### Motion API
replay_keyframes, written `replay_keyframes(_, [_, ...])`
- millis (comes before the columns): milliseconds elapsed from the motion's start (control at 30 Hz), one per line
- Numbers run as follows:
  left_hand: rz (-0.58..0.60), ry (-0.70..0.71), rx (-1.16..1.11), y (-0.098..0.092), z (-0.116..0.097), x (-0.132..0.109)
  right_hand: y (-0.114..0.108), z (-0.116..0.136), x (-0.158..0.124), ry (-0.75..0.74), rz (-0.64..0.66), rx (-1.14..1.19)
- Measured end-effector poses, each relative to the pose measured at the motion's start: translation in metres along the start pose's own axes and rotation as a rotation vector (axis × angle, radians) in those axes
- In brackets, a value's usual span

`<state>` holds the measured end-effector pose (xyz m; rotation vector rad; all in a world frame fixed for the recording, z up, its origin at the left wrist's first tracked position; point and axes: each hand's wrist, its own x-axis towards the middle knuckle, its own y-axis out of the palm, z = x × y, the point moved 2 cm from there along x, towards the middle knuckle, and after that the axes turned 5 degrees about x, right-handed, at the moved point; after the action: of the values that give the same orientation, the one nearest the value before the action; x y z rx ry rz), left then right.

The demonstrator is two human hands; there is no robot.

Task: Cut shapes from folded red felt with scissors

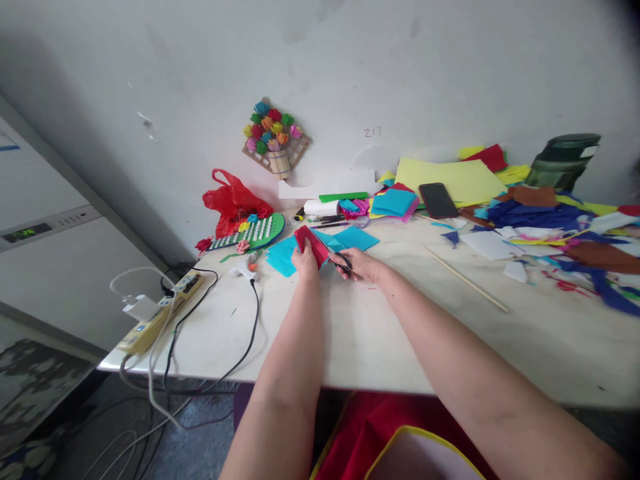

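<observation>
My left hand (pixel 305 260) is closed on a folded piece of red paper (pixel 318 251), held just above the table. Around the black handles of a pair of scissors (pixel 343 262) my right hand (pixel 361 265) is closed. The blades point up and left along the red paper's right edge; whether they are cutting into it I cannot tell. Beneath and behind both hands lie blue paper pieces (pixel 281 256), with another blue piece (pixel 357 237) to the right.
A glue gun (pixel 245 269) with a black cord and a power strip (pixel 160 313) are at the left. A wooden stick (pixel 466 279), a phone (pixel 438 201) and heaped paper scraps (pixel 530 217) lie right. Behind are a red plastic bag (pixel 235 200) and a green-white woven piece (pixel 257 231).
</observation>
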<state>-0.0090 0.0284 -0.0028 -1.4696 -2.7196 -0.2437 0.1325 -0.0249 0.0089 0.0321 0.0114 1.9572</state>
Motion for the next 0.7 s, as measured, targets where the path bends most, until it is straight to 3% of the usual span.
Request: replay_keyframes(700, [0.025,-0.074,-0.108,0.0005,-0.0036,-0.0051,0.0022,0.0022,-0.0011,0.005,0.009,0.035])
